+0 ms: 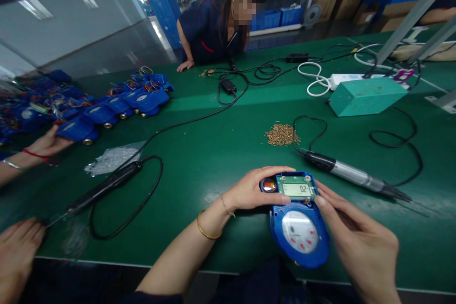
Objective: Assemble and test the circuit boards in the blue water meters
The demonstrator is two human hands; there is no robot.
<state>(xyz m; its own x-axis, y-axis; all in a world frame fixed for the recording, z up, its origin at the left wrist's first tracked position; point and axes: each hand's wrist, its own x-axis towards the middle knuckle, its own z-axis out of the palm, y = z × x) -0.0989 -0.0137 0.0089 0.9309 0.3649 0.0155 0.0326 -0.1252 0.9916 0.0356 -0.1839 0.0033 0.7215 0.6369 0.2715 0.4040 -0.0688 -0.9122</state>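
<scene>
A blue water meter (299, 228) with a white dial and an open top showing a green circuit board and small display lies at the near table edge. My left hand (251, 190) grips its upper left side, fingers curled over the top beside a round red-orange part. My right hand (356, 237) holds the meter's right side, fingers pressed against the board's edge.
An electric screwdriver (356, 175) lies right of the meter, a second one (107, 187) to the left. A pile of small screws (281, 134) sits mid-table, a teal box (366, 96) behind it. Blue meters (117, 104) are heaped far left. Other people's hands (46, 145) reach in; a person (217, 23) leans opposite.
</scene>
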